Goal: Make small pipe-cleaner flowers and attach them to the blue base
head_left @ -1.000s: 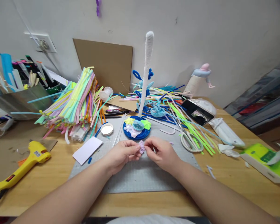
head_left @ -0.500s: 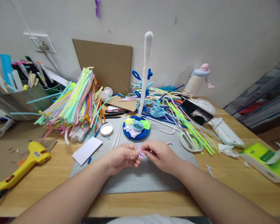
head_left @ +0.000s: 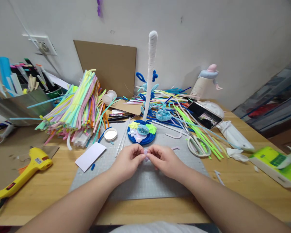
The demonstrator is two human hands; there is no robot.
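Observation:
My left hand (head_left: 129, 160) and my right hand (head_left: 165, 159) meet over the grey cutting mat (head_left: 150, 187). Between them is a small pale purple piece (head_left: 145, 152), pinched by the thumb and fingers of both hands and partly covered by them. Just beyond stands a white wrapped post (head_left: 150, 71) on a round blue base (head_left: 147, 139). Yellow, white, light blue and green fuzzy shapes lie on that base, and blue loops show beside the post.
A yellow glue gun (head_left: 26, 171) lies left, near a bundle of pipe cleaners (head_left: 75, 103) and a white card (head_left: 90, 156). Scissors (head_left: 199, 146), a phone (head_left: 205, 116) and a green box (head_left: 276, 165) are on the right. Cardboard (head_left: 109, 68) leans on the wall.
My left hand has turned, its fingers now curled in more, with the thumb nearer my right hand's thumb. Less of the pale purple piece shows. The view has shifted slightly.

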